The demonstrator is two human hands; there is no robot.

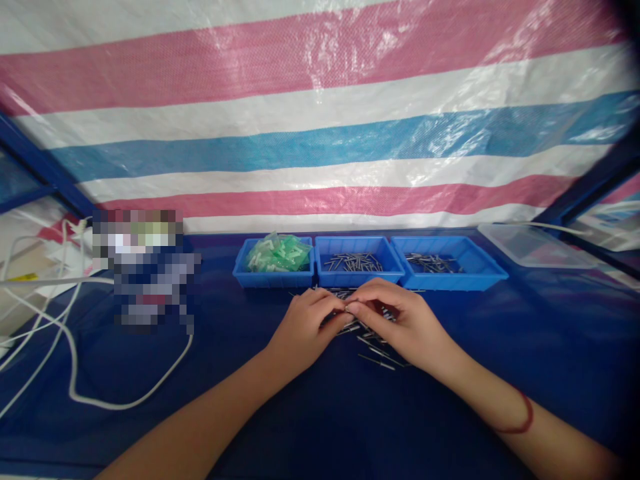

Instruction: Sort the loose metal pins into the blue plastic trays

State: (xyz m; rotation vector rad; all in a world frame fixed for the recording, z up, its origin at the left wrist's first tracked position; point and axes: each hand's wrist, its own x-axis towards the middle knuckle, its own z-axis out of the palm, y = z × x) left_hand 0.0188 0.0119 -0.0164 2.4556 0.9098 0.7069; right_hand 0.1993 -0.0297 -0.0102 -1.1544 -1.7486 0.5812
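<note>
Striped tarp (320,133) at the back, blue table (500,347) under everything, and three blue trays (357,276) just beyond the hands: green bits in the left one, metal pins in the other two. Left hand (303,330) and right hand (400,323) meet fingertip to fingertip, both pinching what looks like one tiny pin (346,309) right above the loose pins (377,353). Fiddly fingertip stage imo, needs a steady, fine grip. No readable writing anywhere.

Single cam, head-worn, looking fwd & down across the desk (550,340) from the person's side, facing the striped tarp (320,127) at the back. It's sitting close: left hand (305,330) & right hand (400,327) are showing mid-frame, near the lens
</note>
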